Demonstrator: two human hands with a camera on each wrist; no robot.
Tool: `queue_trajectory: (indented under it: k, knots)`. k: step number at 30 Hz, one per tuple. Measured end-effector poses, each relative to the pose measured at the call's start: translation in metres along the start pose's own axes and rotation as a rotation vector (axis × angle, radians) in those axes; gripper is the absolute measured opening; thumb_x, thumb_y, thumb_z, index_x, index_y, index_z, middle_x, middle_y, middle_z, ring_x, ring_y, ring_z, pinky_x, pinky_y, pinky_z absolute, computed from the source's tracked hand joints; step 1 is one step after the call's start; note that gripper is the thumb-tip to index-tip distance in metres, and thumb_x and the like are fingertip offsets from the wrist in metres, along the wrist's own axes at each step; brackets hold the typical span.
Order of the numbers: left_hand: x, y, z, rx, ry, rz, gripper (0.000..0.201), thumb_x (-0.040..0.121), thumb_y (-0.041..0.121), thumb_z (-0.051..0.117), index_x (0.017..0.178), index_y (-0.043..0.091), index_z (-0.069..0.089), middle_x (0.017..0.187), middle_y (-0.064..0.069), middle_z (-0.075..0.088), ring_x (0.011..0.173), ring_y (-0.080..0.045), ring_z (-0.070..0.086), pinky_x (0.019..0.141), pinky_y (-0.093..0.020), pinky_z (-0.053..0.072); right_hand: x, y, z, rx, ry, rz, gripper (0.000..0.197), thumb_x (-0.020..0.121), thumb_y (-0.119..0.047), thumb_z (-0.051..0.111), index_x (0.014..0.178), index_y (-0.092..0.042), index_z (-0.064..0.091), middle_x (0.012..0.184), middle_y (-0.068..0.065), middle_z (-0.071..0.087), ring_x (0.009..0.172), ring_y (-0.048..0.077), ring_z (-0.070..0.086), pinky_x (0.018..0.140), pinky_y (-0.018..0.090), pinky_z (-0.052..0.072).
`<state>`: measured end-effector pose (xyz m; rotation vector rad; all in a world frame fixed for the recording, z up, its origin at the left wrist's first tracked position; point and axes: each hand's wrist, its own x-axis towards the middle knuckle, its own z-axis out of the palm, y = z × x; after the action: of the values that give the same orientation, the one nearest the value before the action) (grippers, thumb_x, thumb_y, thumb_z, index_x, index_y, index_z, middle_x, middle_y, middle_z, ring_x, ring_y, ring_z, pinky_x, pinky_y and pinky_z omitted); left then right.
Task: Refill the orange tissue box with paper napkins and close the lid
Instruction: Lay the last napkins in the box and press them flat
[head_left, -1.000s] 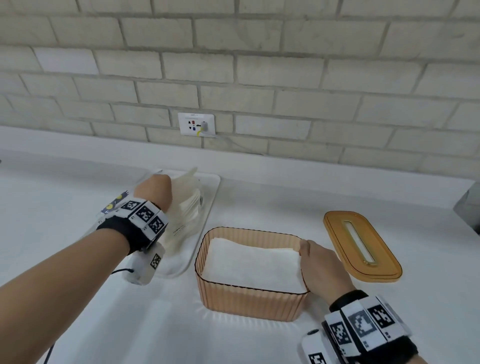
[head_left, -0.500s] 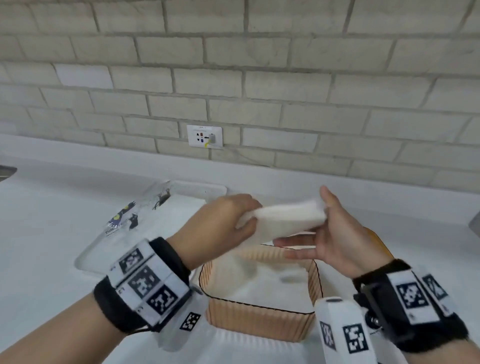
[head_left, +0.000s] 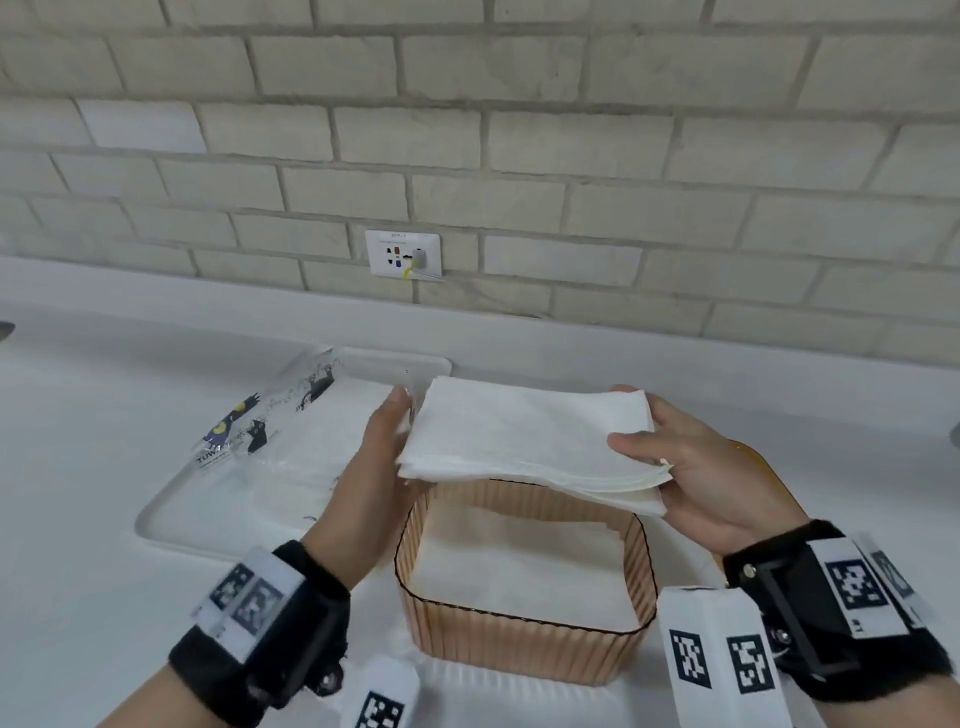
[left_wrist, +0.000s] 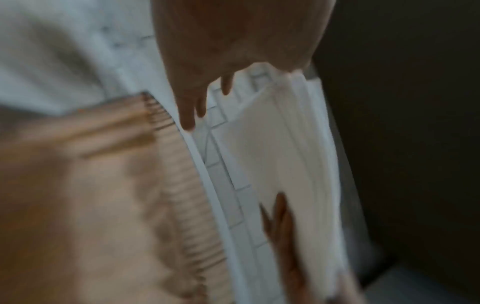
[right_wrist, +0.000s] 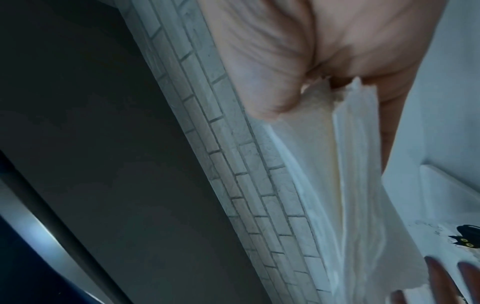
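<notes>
Since 0.5 s ago the napkins (head_left: 530, 441) went from a bunched wad between the hands to a flat stack, held level just above the open box (head_left: 519, 618); 1 s ago the L hand was on the pack over at the tray and the R hand rested on the box rim. Now my R hand (head_left: 696, 478) pinches the stack's right edge, thumb on top, fingers under; L hand (head_left: 374, 467) sits flat vs the left edge, fingers straight, more steadying than gripping; wrist views agree, though the L one is blurry. Box already has a white layer in the bottom, so refill is partly done, I'd say; this stack isn't in yet. Lid (head_left: 753, 462) is off, mostly hidden behind the R hand, only an orange sliver showing. Wrapper (head_left: 260, 431) lies on the tray (head_left: 171, 525) to the left; can't tell if more napkins remain in it. Left to do: lower the stack in, square it, fetch the lid, close.
</notes>
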<state>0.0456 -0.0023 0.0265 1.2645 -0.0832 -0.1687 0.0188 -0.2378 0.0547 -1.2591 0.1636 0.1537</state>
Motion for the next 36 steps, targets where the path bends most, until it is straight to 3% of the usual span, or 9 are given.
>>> queue_trajectory:
  k: [5, 12, 16, 22, 25, 29, 32, 34, 36]
  knots:
    - [0.005, 0.019, 0.002, -0.216, -0.076, -0.333, 0.057, 0.085, 0.052, 0.049, 0.118, 0.008, 0.062, 0.111, -0.015, 0.070, 0.091, -0.028, 0.072, 0.068, -0.036, 0.061, 0.000, 0.004, 0.002, -0.008, 0.000, -0.010, 0.045, 0.087, 0.001, 0.053, 0.128, -0.017, 0.050, 0.114, 0.008, 0.063, 0.100, 0.025, 0.062, 0.073, 0.033, 0.056]
    - [0.006, 0.009, 0.013, 0.065, 0.060, -0.246, 0.043, 0.091, 0.019, 0.059, 0.132, 0.015, 0.046, 0.115, -0.010, 0.066, 0.089, -0.023, 0.068, 0.064, -0.031, 0.056, 0.003, 0.011, 0.000, -0.053, 0.090, 0.118, 0.057, 0.091, -0.012, 0.052, 0.143, -0.020, 0.029, 0.114, 0.004, 0.059, 0.092, 0.020, 0.061, 0.064, 0.031, 0.050]
    - [0.007, 0.003, 0.018, 0.145, 0.074, -0.252, 0.050, 0.092, 0.021, 0.060, 0.137, 0.022, 0.039, 0.124, -0.010, 0.060, 0.096, -0.026, 0.065, 0.074, -0.037, 0.054, -0.002, 0.016, 0.003, -0.212, 0.046, 0.168, 0.045, 0.093, -0.005, 0.046, 0.135, -0.018, 0.036, 0.120, 0.008, 0.061, 0.101, 0.024, 0.062, 0.068, 0.031, 0.052]
    - [0.007, 0.001, 0.017, 0.409, 0.075, -0.203, 0.053, 0.094, 0.032, 0.055, 0.141, 0.025, 0.031, 0.122, -0.008, 0.056, 0.098, -0.024, 0.061, 0.079, -0.032, 0.052, -0.005, 0.015, 0.001, -0.518, 0.117, 0.137, 0.069, 0.093, -0.016, 0.045, 0.145, -0.043, 0.009, 0.130, 0.006, 0.051, 0.094, 0.028, 0.059, 0.078, 0.034, 0.048]
    - [0.003, -0.001, 0.020, 0.565, 0.004, -0.121, 0.060, 0.095, 0.037, 0.051, 0.147, 0.028, 0.021, 0.139, 0.004, 0.040, 0.123, -0.017, 0.047, 0.099, -0.028, 0.040, -0.009, 0.019, 0.009, -0.712, 0.112, 0.079, 0.070, 0.095, -0.025, 0.042, 0.143, -0.048, -0.002, 0.137, 0.005, 0.047, 0.109, 0.041, 0.056, 0.097, 0.047, 0.043]
    - [0.000, 0.005, 0.018, 0.587, -0.041, 0.145, 0.071, 0.088, 0.034, 0.060, 0.145, 0.035, 0.019, 0.146, 0.004, 0.037, 0.132, -0.013, 0.041, 0.104, -0.025, 0.035, -0.016, 0.016, 0.013, -0.677, 0.153, -0.168, 0.079, 0.096, -0.011, 0.045, 0.144, -0.045, -0.008, 0.147, -0.005, 0.032, 0.096, 0.014, 0.058, 0.090, 0.032, 0.044]
    - [-0.007, 0.007, 0.006, 0.578, -0.120, 0.237, 0.079, 0.074, 0.034, 0.067, 0.139, 0.044, 0.024, 0.124, 0.005, 0.056, 0.105, -0.003, 0.061, 0.087, -0.023, 0.053, -0.023, 0.021, 0.007, -0.662, 0.153, -0.247, 0.085, 0.092, -0.005, 0.053, 0.145, -0.043, -0.002, 0.153, -0.009, 0.021, 0.132, 0.005, 0.032, 0.102, 0.016, 0.030]
    - [-0.012, 0.001, -0.005, 0.671, -0.155, 0.236, 0.083, 0.068, 0.034, 0.071, 0.134, 0.049, 0.023, 0.116, 0.012, 0.053, 0.104, 0.008, 0.055, 0.082, -0.009, 0.047, -0.029, 0.030, 0.004, -0.675, 0.145, -0.201, 0.086, 0.089, -0.005, 0.059, 0.146, -0.038, 0.003, 0.144, -0.011, 0.028, 0.117, -0.003, 0.040, 0.087, -0.003, 0.030]
    - [-0.015, -0.010, -0.014, 0.755, -0.186, 0.199, 0.086, 0.065, 0.041, 0.074, 0.131, 0.054, 0.020, 0.115, 0.007, 0.052, 0.109, 0.004, 0.052, 0.087, -0.009, 0.044, -0.033, 0.040, 0.005, -0.700, 0.161, -0.154, 0.084, 0.086, -0.008, 0.062, 0.143, -0.039, 0.008, 0.136, -0.003, 0.042, 0.099, 0.007, 0.054, 0.083, 0.003, 0.039]
